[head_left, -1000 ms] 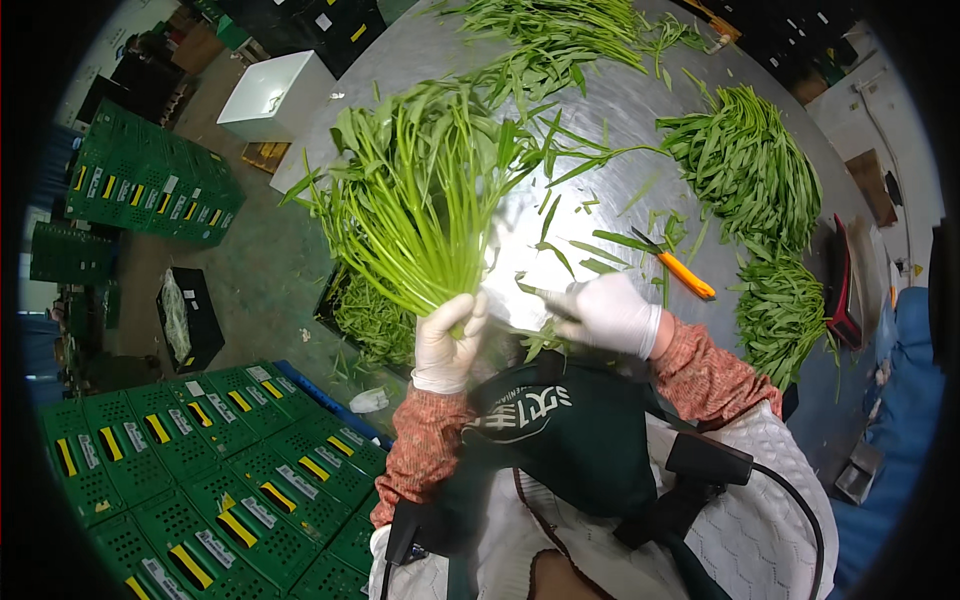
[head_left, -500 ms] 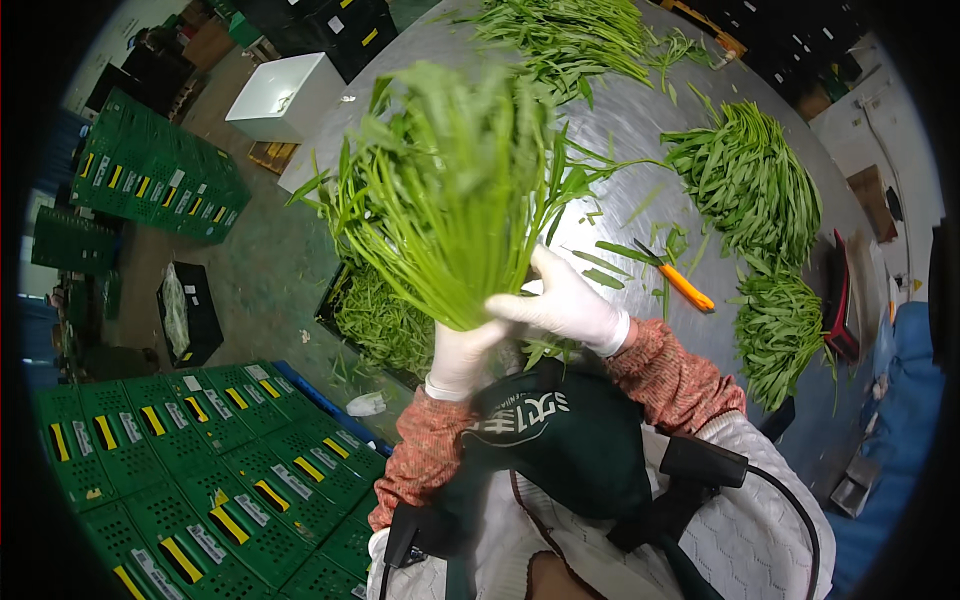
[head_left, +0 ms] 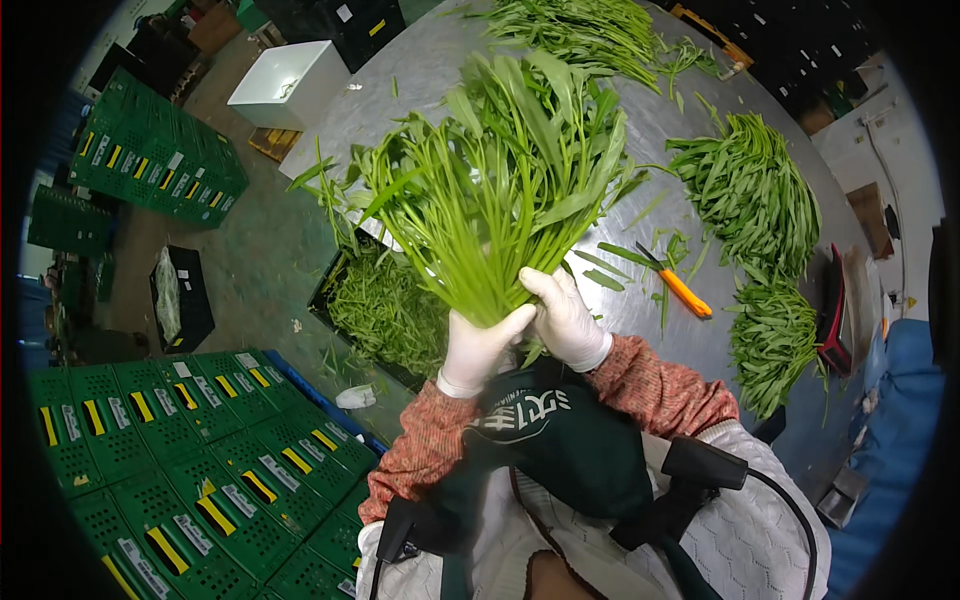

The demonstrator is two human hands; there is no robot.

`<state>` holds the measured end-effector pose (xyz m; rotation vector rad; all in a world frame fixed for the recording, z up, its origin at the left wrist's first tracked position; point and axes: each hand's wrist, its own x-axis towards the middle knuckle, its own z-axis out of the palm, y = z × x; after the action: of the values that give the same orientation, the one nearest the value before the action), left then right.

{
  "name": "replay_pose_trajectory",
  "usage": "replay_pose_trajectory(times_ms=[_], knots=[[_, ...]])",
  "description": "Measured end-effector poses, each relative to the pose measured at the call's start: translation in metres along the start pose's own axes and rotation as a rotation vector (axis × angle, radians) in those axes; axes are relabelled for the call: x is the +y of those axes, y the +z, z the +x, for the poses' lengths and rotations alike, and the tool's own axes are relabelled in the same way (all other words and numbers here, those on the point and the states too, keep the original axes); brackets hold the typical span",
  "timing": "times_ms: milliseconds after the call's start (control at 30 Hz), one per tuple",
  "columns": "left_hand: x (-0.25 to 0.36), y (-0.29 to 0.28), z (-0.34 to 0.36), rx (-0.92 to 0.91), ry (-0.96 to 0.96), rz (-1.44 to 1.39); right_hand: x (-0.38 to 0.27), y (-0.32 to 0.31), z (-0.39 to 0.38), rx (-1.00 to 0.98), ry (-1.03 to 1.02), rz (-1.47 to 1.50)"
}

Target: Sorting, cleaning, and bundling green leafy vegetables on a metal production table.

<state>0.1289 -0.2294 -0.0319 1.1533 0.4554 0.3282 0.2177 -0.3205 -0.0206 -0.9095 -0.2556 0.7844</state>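
Both hands on leafy bunch (head_left: 500, 190)

Probably best: snug, even squeeze near the stem ends, no crushing. Left hand (head_left: 479, 346), lower centre, curled closed round the stem ends; bunch fans up from it into upper centre. Right hand (head_left: 568, 318), just beside, closed on stems' right side, far fingers hidden. Orange-handled knife (head_left: 684, 292) on desk (head_left: 625, 210), right of centre.

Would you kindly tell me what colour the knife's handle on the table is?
The handle is orange, best seen in the head view.
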Motion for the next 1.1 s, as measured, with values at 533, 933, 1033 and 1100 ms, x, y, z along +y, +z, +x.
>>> replay_pose_trajectory(times_ms=[533, 933, 1033, 1100], knots=[[0.000, -0.005, 0.005, 0.011, -0.047, -0.059, -0.083, -0.008, -0.010, -0.011, -0.135, -1.267], [-0.005, 0.000, 0.001, 0.033, 0.070, 0.149, -0.074, 0.007, 0.036, -0.189, -0.836, -1.910], [-0.004, -0.001, 0.001, 0.041, -0.063, 0.073, -0.066, 0.008, 0.032, -0.166, -0.869, -1.836], [-0.002, -0.003, 0.002, 0.026, -0.089, -0.012, -0.059, 0.012, 0.018, -0.316, -0.847, -1.651]])
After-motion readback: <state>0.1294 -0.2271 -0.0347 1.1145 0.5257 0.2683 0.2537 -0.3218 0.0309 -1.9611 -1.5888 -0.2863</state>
